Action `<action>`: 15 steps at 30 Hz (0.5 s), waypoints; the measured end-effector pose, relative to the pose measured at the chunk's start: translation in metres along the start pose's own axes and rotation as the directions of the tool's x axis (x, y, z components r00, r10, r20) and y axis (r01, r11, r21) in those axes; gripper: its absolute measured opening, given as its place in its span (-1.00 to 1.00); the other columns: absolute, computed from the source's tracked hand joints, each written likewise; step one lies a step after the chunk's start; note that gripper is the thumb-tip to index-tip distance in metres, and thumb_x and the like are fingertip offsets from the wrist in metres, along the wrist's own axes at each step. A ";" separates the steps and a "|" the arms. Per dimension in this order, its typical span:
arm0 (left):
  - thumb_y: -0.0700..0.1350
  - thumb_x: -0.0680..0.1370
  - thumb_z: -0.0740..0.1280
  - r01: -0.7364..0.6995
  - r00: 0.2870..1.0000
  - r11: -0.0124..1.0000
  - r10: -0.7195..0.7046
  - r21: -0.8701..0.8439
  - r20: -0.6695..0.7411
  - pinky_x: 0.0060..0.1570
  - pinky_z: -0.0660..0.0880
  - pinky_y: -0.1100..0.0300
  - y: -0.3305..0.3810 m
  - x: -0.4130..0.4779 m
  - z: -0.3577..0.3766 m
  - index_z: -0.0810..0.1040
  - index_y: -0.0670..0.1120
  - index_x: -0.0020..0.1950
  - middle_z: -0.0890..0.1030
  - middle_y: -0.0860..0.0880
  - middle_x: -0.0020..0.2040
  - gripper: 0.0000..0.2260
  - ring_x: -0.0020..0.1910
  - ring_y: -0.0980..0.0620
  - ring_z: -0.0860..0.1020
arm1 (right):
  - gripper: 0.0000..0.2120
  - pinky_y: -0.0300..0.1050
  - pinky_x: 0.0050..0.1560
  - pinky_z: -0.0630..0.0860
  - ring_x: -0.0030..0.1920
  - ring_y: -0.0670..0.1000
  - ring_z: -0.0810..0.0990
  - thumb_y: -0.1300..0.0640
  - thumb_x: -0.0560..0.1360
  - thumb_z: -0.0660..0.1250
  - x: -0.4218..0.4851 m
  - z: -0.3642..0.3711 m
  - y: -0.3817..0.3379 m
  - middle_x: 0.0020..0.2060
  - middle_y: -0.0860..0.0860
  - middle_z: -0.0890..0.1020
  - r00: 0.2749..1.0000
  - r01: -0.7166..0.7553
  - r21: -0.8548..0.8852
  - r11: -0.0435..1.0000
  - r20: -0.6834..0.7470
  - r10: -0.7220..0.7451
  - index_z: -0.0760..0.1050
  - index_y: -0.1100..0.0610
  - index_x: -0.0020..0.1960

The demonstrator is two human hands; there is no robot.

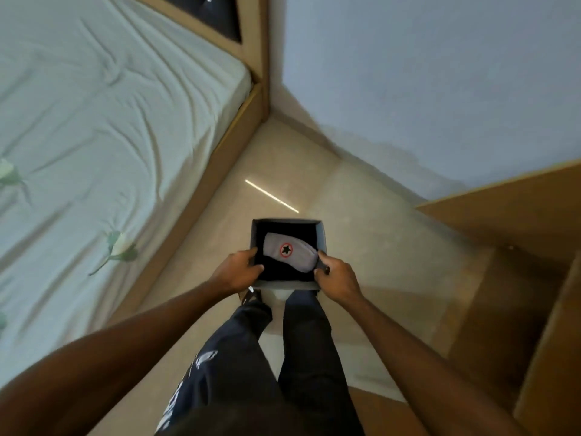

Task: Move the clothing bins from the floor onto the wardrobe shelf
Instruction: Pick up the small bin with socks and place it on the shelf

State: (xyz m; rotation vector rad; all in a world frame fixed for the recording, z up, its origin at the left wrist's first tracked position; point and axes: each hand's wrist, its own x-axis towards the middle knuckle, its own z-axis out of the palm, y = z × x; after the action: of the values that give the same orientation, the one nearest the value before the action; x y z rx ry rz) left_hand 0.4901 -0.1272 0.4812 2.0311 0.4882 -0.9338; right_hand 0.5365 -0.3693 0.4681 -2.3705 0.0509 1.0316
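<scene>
Home bedroom — bed (pixel 94 121), wooden wardrobe (pixel 518 247)

One bin (pixel 324 237), one grey star-marked pouch (pixel 290 251), one bed (pixel 110 121), one left hand (pixel 239 269), one right hand (pixel 338 278).

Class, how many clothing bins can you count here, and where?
1. The dark bin is held in front of the person, left hand gripping its left rim, right hand its right rim. Others may lie outside the view.
</scene>
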 end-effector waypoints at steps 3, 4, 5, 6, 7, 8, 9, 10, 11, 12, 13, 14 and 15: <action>-0.10 0.54 0.28 -0.090 0.995 0.995 0.091 0.029 -0.039 0.13 0.54 0.04 0.038 -0.039 -0.003 0.47 0.00 0.37 0.60 -0.09 0.25 -0.62 0.15 -0.06 0.58 | -0.51 -0.03 -0.07 0.57 -0.10 0.13 0.64 0.14 0.52 0.25 -0.053 -0.025 0.005 -0.01 0.15 0.68 0.993 0.004 0.110 0.994 -0.116 0.008 0.35 0.06 0.45; -0.12 0.54 0.30 -0.110 0.993 0.993 0.111 0.032 -0.050 0.13 0.53 0.05 0.051 -0.049 -0.002 0.48 0.00 0.37 0.59 -0.06 0.25 -0.61 0.15 -0.05 0.58 | -0.51 -0.05 -0.12 0.56 -0.16 0.11 0.63 0.15 0.53 0.24 -0.067 -0.032 0.008 -0.06 0.14 0.69 0.988 0.010 0.129 0.992 -0.157 0.010 0.35 0.06 0.45; -0.13 0.53 0.31 -0.145 0.987 0.989 0.147 0.043 -0.058 0.12 0.53 0.06 0.069 -0.058 0.000 0.48 0.00 0.37 0.59 -0.04 0.25 -0.60 0.13 -0.04 0.59 | -0.52 -0.07 -0.18 0.53 -0.21 0.09 0.61 0.16 0.53 0.24 -0.082 -0.042 0.013 -0.11 0.13 0.69 0.978 0.014 0.148 0.989 -0.206 0.017 0.35 0.05 0.45; -0.15 0.51 0.33 -0.180 0.981 0.981 0.184 0.071 -0.055 0.11 0.54 0.06 0.091 -0.066 0.006 0.48 -0.01 0.38 0.60 -0.03 0.24 -0.58 0.12 -0.03 0.59 | -0.52 -0.10 -0.22 0.49 -0.24 0.10 0.60 0.17 0.53 0.23 -0.099 -0.056 0.023 -0.13 0.15 0.68 0.961 0.012 0.165 0.986 -0.274 0.034 0.35 0.05 0.45; -0.17 0.49 0.35 -0.213 0.974 0.973 0.218 0.083 -0.057 0.12 0.55 0.05 0.110 -0.071 0.011 0.47 -0.01 0.38 0.60 -0.02 0.24 -0.56 0.12 -0.02 0.60 | -0.52 -0.13 -0.23 0.44 -0.23 0.13 0.60 0.18 0.53 0.24 -0.110 -0.066 0.031 -0.13 0.17 0.68 0.945 0.011 0.171 0.985 -0.323 0.046 0.35 0.05 0.45; -0.17 0.48 0.36 -0.239 0.968 0.966 0.246 0.099 -0.057 0.13 0.56 0.04 0.127 -0.073 0.016 0.47 -0.02 0.39 0.59 -0.02 0.26 -0.54 0.12 -0.02 0.60 | -0.51 -0.17 -0.21 0.40 -0.18 0.16 0.62 0.19 0.53 0.26 -0.119 -0.075 0.038 -0.09 0.18 0.68 0.931 0.005 0.177 0.984 -0.360 0.060 0.36 0.05 0.45; -0.18 0.46 0.38 -0.275 0.958 0.953 0.283 0.130 -0.051 0.12 0.57 0.05 0.149 -0.074 0.024 0.47 -0.02 0.39 0.59 -0.02 0.26 -0.52 0.11 -0.02 0.61 | -0.50 -0.20 -0.18 0.38 -0.13 0.18 0.63 0.21 0.52 0.28 -0.130 -0.088 0.049 -0.05 0.18 0.69 0.912 -0.006 0.195 0.981 -0.401 0.085 0.36 0.05 0.45; -0.19 0.45 0.39 -0.291 0.952 0.943 0.302 0.160 -0.054 0.10 0.56 0.08 0.167 -0.074 0.032 0.48 -0.02 0.38 0.60 -0.02 0.25 -0.51 0.08 -0.01 0.63 | -0.48 -0.21 -0.19 0.37 -0.14 0.17 0.63 0.22 0.50 0.29 -0.137 -0.099 0.057 -0.04 0.17 0.69 0.896 -0.012 0.209 0.978 -0.431 0.103 0.36 0.05 0.45; -0.19 0.44 0.40 -0.328 0.938 0.923 0.344 0.203 -0.050 0.07 0.55 0.13 0.193 -0.071 0.046 0.48 -0.01 0.38 0.62 -0.01 0.23 -0.50 0.06 0.00 0.64 | -0.46 -0.21 -0.21 0.36 -0.21 0.13 0.60 0.25 0.49 0.30 -0.147 -0.116 0.072 -0.07 0.17 0.69 0.873 -0.021 0.228 0.973 -0.471 0.130 0.36 0.04 0.45; -0.19 0.43 0.41 -0.349 0.928 0.908 0.370 0.230 -0.052 0.05 0.54 0.16 0.214 -0.070 0.056 0.49 -0.01 0.38 0.63 -0.01 0.22 -0.49 0.05 0.01 0.64 | -0.44 -0.21 -0.23 0.34 -0.27 0.07 0.54 0.26 0.48 0.30 -0.153 -0.130 0.083 -0.11 0.17 0.69 0.855 -0.025 0.237 0.971 -0.499 0.144 0.36 0.04 0.45; -0.20 0.42 0.42 -0.373 0.916 0.895 0.397 0.243 -0.056 0.04 0.54 0.18 0.232 -0.067 0.066 0.48 -0.02 0.38 0.63 -0.01 0.23 -0.48 0.05 0.01 0.65 | -0.43 -0.21 -0.25 0.33 -0.30 0.01 0.48 0.27 0.47 0.30 -0.157 -0.142 0.093 -0.13 0.17 0.69 0.839 -0.031 0.242 0.970 -0.521 0.157 0.36 0.03 0.45; -0.20 0.41 0.43 -0.404 0.903 0.879 0.427 0.254 -0.043 0.06 0.55 0.17 0.255 -0.066 0.079 0.48 -0.02 0.39 0.63 -0.01 0.24 -0.47 0.06 0.01 0.65 | -0.43 -0.21 -0.25 0.34 -0.30 -0.02 0.45 0.28 0.47 0.30 -0.164 -0.159 0.106 -0.13 0.18 0.69 0.815 -0.041 0.259 0.965 -0.550 0.182 0.36 0.02 0.45; -0.22 0.41 0.43 -0.431 0.891 0.863 0.453 0.262 -0.028 0.08 0.56 0.15 0.274 -0.064 0.092 0.47 -0.03 0.40 0.62 -0.02 0.24 -0.45 0.06 0.01 0.65 | -0.42 -0.21 -0.24 0.34 -0.29 -0.03 0.43 0.28 0.46 0.31 -0.170 -0.174 0.119 -0.11 0.18 0.69 0.789 -0.054 0.288 0.956 -0.575 0.218 0.36 0.01 0.45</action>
State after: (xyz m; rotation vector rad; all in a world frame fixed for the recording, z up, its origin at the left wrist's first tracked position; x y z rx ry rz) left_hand 0.5782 -0.3613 0.6387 2.2832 -0.0674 -0.6452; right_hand 0.5031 -0.5868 0.6256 -2.3734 0.5686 0.2538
